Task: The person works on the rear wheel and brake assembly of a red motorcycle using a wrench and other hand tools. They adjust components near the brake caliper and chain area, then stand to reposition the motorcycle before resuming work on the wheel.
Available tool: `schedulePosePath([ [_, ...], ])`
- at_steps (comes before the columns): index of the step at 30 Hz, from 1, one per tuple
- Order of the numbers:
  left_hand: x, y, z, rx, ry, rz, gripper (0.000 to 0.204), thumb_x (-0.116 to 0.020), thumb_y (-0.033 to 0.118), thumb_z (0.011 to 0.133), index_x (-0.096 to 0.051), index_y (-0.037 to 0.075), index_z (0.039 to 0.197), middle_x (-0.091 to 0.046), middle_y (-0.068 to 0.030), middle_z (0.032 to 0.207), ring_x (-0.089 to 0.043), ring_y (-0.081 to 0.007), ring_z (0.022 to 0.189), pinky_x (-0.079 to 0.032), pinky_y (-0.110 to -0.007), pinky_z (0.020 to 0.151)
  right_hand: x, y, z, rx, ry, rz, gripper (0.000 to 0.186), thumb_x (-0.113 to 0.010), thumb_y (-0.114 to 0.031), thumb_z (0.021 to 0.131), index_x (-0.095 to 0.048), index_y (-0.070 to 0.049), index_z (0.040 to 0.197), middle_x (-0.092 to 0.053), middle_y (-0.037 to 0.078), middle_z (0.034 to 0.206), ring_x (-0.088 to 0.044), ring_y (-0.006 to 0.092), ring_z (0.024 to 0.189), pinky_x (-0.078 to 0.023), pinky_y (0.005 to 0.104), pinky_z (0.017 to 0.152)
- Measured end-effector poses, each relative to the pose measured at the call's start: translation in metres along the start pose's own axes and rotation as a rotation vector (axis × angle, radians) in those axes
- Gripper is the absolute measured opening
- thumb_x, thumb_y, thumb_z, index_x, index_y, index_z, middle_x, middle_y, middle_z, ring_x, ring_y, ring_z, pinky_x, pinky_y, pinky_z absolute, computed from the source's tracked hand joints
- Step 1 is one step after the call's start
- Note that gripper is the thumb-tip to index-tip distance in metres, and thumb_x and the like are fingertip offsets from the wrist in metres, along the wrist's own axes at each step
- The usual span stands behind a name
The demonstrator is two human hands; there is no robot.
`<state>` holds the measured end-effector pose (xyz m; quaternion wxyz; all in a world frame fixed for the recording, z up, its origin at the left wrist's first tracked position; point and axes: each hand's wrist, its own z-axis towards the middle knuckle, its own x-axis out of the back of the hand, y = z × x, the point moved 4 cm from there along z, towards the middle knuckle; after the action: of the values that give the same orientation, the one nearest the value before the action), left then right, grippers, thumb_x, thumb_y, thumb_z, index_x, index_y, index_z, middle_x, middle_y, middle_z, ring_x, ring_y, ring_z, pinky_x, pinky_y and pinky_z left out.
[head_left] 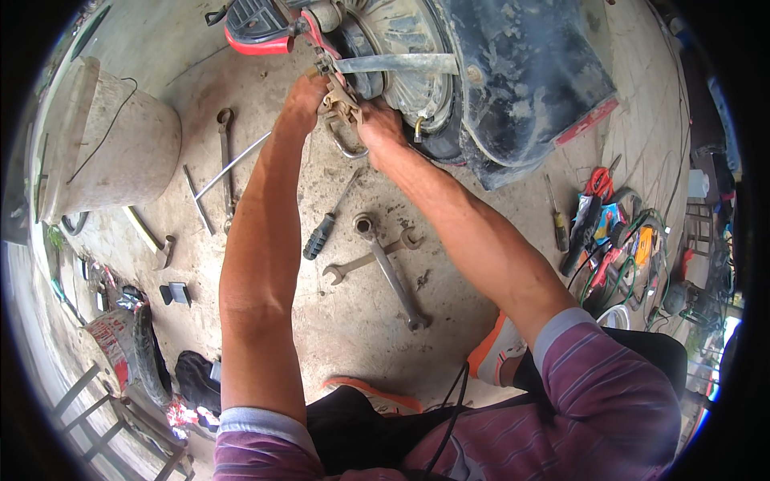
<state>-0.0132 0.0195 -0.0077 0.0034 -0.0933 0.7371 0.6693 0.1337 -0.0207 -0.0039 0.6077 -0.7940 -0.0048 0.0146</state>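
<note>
At the upper middle, both my hands are at a brownish metal part [343,103] beside a dusty wheel [405,48]. My left hand [305,98] is closed at the left side of this part, with its fingertips largely hidden. On the other side, the fingers of my right hand [380,124] are bent round the part's right edge. A flat grey metal bar [401,63] runs from just above my hands across the wheel. Below the part, a curved metal piece [345,138] shows between my wrists.
Between my forearms lie a screwdriver [321,234], a ring spanner [389,268] and an open-ended spanner [353,264]. Left are a T-handle wrench [233,167], a long spanner [225,148] and a bucket [132,144]. Cables and tools [622,240] pile up at right. A dark mudguard [521,88] overhangs the floor.
</note>
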Motion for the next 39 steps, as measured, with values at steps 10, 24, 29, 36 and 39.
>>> schedulePosePath([
  [10, -0.003, 0.002, -0.002, 0.026, -0.044, -0.024, 0.018, -0.06, 0.025, 0.088, -0.066, 0.009, 0.09, -0.064, -0.0023, 0.083, -0.059, -0.0145, 0.075, -0.047, -0.029, 0.069, -0.001, 0.017, 0.01, -0.134, 0.044, 0.261, 0.018, -0.061, -0.019, 0.085, -0.063, -0.006, 0.097, -0.055, 0.001, 0.07, -0.048, 0.009, 0.061, -0.038, 0.0281, 0.056],
  [24, 0.003, -0.006, 0.006, -0.046, -0.037, 0.057, 0.018, -0.059, 0.023, 0.088, -0.066, 0.007, 0.095, -0.065, -0.0038, 0.088, -0.059, -0.0167, 0.078, -0.048, -0.032, 0.071, 0.0, 0.024, 0.023, 0.193, -0.003, -0.134, 0.026, -0.059, -0.026, 0.086, -0.063, -0.005, 0.1, -0.059, 0.004, 0.079, -0.053, 0.0135, 0.069, -0.041, 0.0302, 0.063],
  [29, 0.008, -0.003, 0.0, -0.325, -0.062, 0.305, 0.02, -0.059, 0.021, 0.088, -0.066, 0.005, 0.098, -0.066, -0.0053, 0.088, -0.06, -0.0178, 0.077, -0.049, -0.033, 0.07, -0.006, 0.021, 0.009, -0.285, -0.079, 0.344, 0.011, -0.059, -0.022, 0.085, -0.06, -0.012, 0.087, -0.055, -0.001, 0.069, -0.047, 0.0087, 0.054, -0.031, 0.025, 0.046],
  [36, 0.001, 0.003, -0.004, 0.117, 0.034, -0.061, 0.02, -0.058, 0.019, 0.088, -0.066, 0.004, 0.097, -0.066, -0.0066, 0.087, -0.061, -0.0178, 0.076, -0.05, -0.033, 0.07, -0.005, -0.009, -0.007, -0.052, 0.004, 0.174, 0.024, -0.059, -0.024, 0.085, -0.062, -0.007, 0.101, -0.062, 0.008, 0.09, -0.056, 0.0167, 0.077, -0.043, 0.0312, 0.066],
  [39, -0.003, 0.009, -0.008, 0.026, 0.023, 0.053, 0.019, -0.057, 0.02, 0.088, -0.066, 0.005, 0.096, -0.065, -0.0055, 0.086, -0.06, -0.0167, 0.078, -0.05, -0.033, 0.071, -0.002, 0.0, 0.005, 0.045, -0.028, -0.006, 0.039, -0.06, -0.03, 0.085, -0.06, -0.001, 0.111, -0.061, 0.013, 0.107, -0.055, 0.0214, 0.097, -0.042, 0.0342, 0.085],
])
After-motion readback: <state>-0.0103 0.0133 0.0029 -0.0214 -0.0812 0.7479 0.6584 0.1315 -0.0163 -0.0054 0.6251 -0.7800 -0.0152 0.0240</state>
